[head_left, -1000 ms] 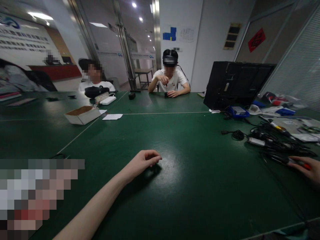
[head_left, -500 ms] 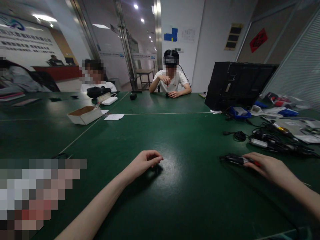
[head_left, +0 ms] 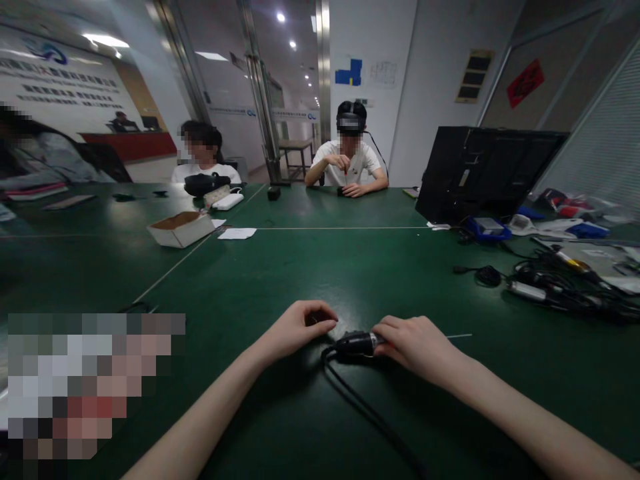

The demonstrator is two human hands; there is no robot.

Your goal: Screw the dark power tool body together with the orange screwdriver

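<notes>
My right hand (head_left: 413,343) is closed around a black corded hand tool (head_left: 356,343) with a silvery collar, held low over the green table. Its exact kind is unclear. A thin pale rod (head_left: 459,335) shows beyond the right side of that hand. From the tool's left end a black cable (head_left: 370,413) bends back and runs down toward me. Just left of the tool is my left hand (head_left: 300,327), loosely curled, thumb and forefinger tips close but apart. Nothing can be made out in it; its lower fingers are hidden.
At right lie a cable coil (head_left: 487,275) and a heap of black corded things (head_left: 565,287), below a large black panel (head_left: 490,173). A white open box (head_left: 183,230) and paper (head_left: 237,233) lie left. A person (head_left: 350,160) sits opposite; others sit at left.
My right hand has brought the black corded tool leftward across the table, close to my left hand. The left hand keeps nearly the same pose. The view has shifted slightly.
</notes>
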